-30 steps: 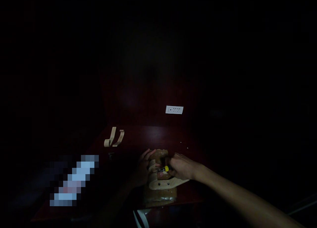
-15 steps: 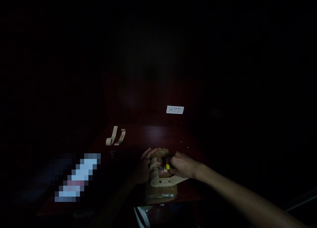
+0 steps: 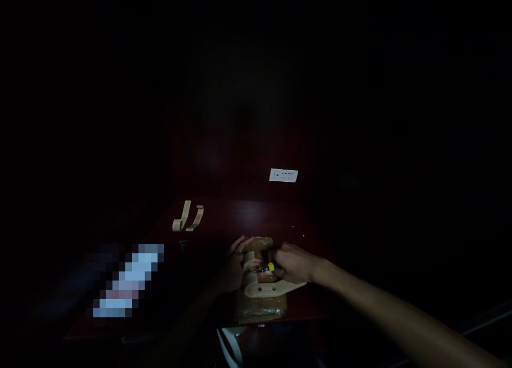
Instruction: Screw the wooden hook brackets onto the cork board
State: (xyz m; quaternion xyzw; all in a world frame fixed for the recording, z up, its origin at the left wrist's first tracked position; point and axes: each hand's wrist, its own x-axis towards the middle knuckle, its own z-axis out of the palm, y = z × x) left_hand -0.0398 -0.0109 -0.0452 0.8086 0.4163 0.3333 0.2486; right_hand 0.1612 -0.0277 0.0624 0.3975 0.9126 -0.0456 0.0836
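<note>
A brown taped package (image 3: 262,307) lies near the front edge of the dark red table. On it rests a pale curved wooden piece (image 3: 276,289) with two dark holes, and a second pale curved part (image 3: 250,259) is just behind. My right hand (image 3: 294,262) is closed around a screwdriver (image 3: 271,267) with a yellow and black handle, its shaft pointing left at the wooden parts. My left hand (image 3: 234,266) is at the left side of the package, fingers over the wood and package; shadow hides part of its grip.
Two pale curved wooden pieces (image 3: 183,216) (image 3: 197,218) lie at the back left, with small thin items (image 3: 183,245) nearer. A blurred bright panel (image 3: 134,280) is at the left. A white socket plate (image 3: 284,175) is on the wall. Two tiny bright bits lie right.
The whole view has shifted slightly, so things sit a little higher. Both hands keep nearly the same position at the wooden parts, and the screwdriver remains in my right hand.
</note>
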